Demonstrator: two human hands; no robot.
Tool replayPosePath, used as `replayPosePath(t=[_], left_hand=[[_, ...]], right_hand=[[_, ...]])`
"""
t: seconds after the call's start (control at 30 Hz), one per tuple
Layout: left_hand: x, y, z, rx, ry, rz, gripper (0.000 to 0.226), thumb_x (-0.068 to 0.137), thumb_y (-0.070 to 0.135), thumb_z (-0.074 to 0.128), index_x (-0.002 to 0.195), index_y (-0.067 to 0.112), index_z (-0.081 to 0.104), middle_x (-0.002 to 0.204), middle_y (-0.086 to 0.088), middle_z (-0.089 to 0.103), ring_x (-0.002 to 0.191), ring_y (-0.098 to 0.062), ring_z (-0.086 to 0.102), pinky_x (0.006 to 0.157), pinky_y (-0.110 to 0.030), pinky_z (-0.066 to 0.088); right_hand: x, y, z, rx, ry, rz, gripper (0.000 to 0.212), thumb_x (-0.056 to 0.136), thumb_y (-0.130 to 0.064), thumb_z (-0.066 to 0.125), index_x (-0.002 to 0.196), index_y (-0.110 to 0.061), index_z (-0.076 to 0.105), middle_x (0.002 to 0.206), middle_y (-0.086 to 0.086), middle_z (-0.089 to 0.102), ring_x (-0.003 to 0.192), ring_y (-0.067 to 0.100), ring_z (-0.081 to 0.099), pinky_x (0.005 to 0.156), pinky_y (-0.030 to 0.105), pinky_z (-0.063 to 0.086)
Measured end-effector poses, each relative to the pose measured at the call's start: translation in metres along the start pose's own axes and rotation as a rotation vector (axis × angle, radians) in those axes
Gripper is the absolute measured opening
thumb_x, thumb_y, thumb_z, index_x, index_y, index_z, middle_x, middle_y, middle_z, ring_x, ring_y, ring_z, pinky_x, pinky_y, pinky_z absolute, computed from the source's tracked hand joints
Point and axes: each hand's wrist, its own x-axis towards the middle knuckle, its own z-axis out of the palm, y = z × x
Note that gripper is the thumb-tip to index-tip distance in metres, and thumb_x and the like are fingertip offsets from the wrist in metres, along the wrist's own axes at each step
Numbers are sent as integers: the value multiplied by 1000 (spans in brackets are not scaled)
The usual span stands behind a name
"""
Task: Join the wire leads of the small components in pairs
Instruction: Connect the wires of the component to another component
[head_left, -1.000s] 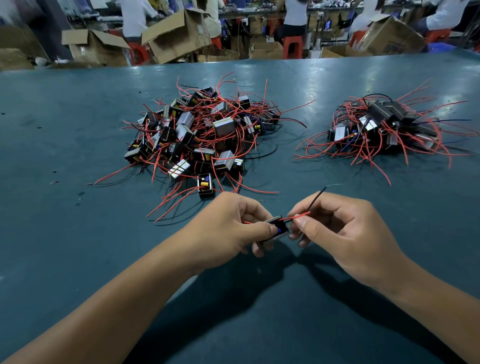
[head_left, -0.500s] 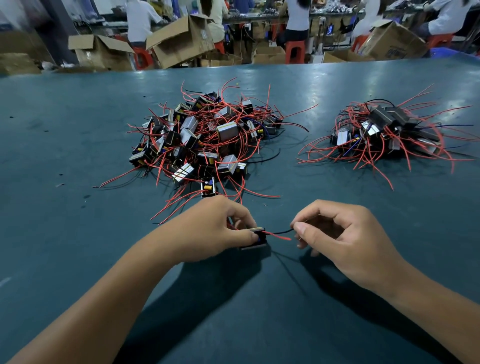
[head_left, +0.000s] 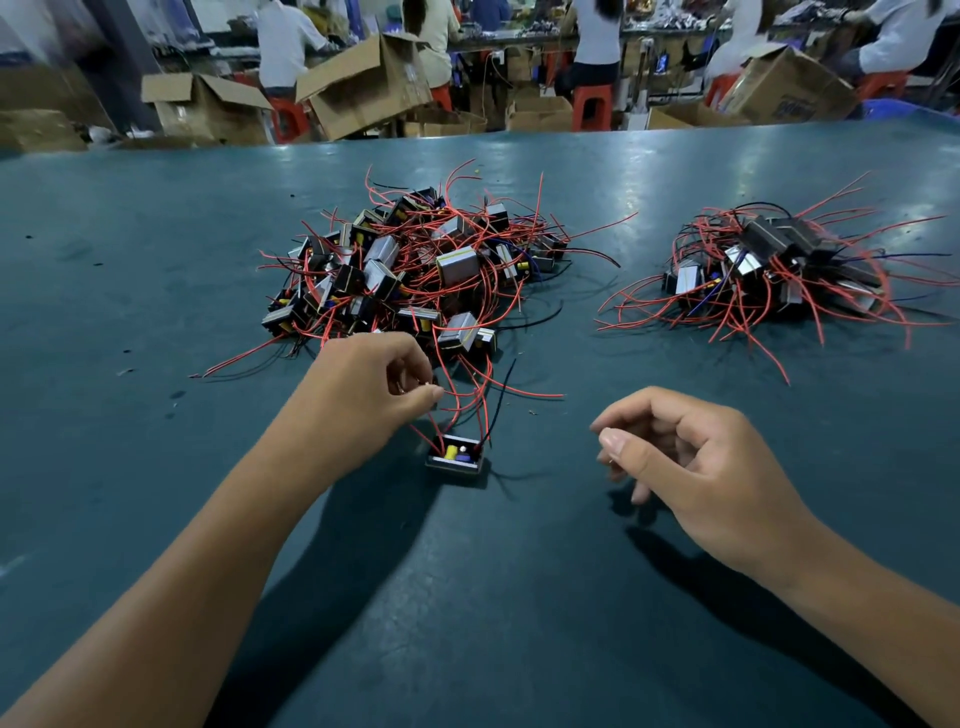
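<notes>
One component sitting loose on the table, between my hands.

My left hand (head_left: 374, 384) is pinching red leads (head_left: 457, 402) rising from the small component (head_left: 458, 458); my right hand (head_left: 691, 457) is hovering loosely curled, holding nothing; larger pile (head_left: 415, 270) lying beyond, smaller pile (head_left: 769, 270) far right.

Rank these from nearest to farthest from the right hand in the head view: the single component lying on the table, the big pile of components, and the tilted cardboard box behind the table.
Measured from the right hand:
1. Single component, on the table just to its left, between both hands.
2. Big pile of components, farther ahead and left, mid-table.
3. Tilted cardboard box, beyond the table's far edge, left of centre.
</notes>
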Motion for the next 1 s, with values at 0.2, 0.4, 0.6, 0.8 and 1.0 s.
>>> replayPosePath(t=[0.2, 0.4, 0.6, 0.8, 1.0], left_hand=[[-1, -3, 1, -90, -134, -94, 21, 84, 30, 80, 85, 20, 62, 56, 2, 70, 47, -9, 66, 50, -26, 52], [2, -6, 3, 59, -11, -2, 20, 81, 35, 81, 73, 26, 65, 63, 8, 62, 59, -2, 57, 54, -17, 40], [7, -13, 21, 304, 155, -96, 40, 91, 60, 58, 86, 20, 64, 85, 4, 56, 87, -19, 52, 69, -34, 40], [6, -12, 20, 354, 166, -115, 29, 95, 53, 57, 96, 27, 70, 88, 4, 69, 92, -22, 62, 66, -35, 50], [5, -9, 18, 390, 139, -68, 28, 88, 44, 67, 108, 26, 70, 89, 3, 73, 93, -23, 64, 85, -38, 46]], right_hand=[[-1, 2, 0, -12, -24, 11, 28, 79, -50, 61, 93, -28, 71, 82, 3, 70, 74, 26, 67, 56, 31, 56], [-1, 3, -1, -47, -42, 10, 28, 81, -52, 61, 95, -29, 69, 81, 0, 70, 71, 26, 67, 60, 47, 57], [-2, 4, 0, -67, -67, 9, 28, 83, -52, 60, 96, -29, 69, 82, -1, 69, 70, 25, 66, 60, 54, 54], [-1, 3, 0, -105, -74, 2, 26, 83, -52, 59, 94, -31, 68, 81, -4, 69, 68, 18, 66, 62, 48, 55], [-3, 4, -1, -129, -84, -12, 24, 85, -52, 59, 94, -31, 68, 80, -7, 68, 64, 15, 64, 60, 48, 55]])
